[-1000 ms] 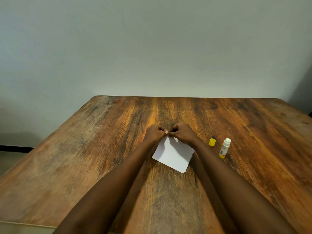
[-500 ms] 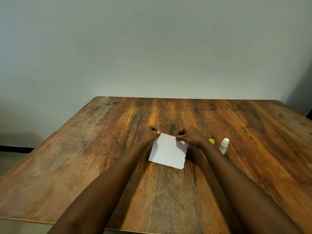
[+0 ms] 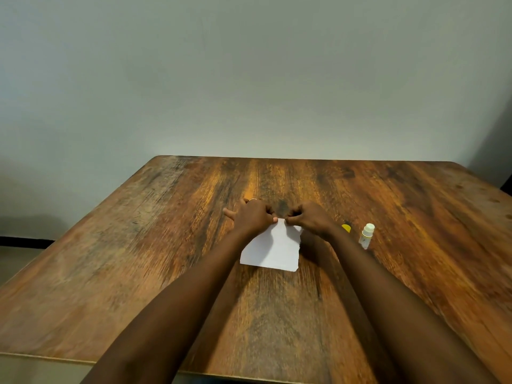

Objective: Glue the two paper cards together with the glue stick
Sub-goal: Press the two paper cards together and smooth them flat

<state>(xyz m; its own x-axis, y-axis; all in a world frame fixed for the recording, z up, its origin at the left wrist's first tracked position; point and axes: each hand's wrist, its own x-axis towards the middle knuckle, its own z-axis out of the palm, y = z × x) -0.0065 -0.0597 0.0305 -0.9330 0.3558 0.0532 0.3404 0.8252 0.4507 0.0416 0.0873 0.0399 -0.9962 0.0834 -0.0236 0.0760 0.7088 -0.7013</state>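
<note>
White paper cards (image 3: 273, 249) lie stacked on the wooden table (image 3: 138, 245); I cannot tell the two apart. My left hand (image 3: 250, 216) pinches the far edge from the left, some fingers spread. My right hand (image 3: 311, 218) pinches the same far edge from the right, thumb and finger close to the left hand's. The glue stick (image 3: 367, 235) stands uncapped to the right of my right forearm. Its yellow cap (image 3: 346, 228) lies beside it, partly hidden by my wrist.
A plain grey wall rises behind the table's far edge. The near table edge runs below my forearms. A dark object shows at the far right edge of view.
My hands were apart at the card's far corners half a second ago and have come together at the middle of the far edge. The card has turned slightly.
</note>
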